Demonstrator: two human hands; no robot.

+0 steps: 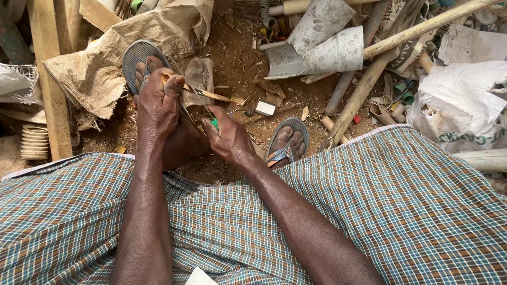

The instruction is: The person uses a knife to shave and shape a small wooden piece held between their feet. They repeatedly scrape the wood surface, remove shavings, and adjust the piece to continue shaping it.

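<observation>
Wooden stick [209,94]: thin, pale sliver, held low over the dirt ground [236,55] between our two sandalled feet.

- Left hand [159,100]: closed around the stick's near end, thumb pressing on top, above the left sandal [135,59].
- Right hand [229,137]: closed on a green-handled blade [211,120], its edge meeting the stick; the metal is mostly hidden.
- Long axis: nearly level, running left to right, free tip pointing right toward a small white block [265,108].
- Risk, as we judge it: the blade could slip off the narrow stick into the left fingers or foot; too much pressure could snap the sliver.
- Right sandal [287,140]: just beside the right hand.
</observation>
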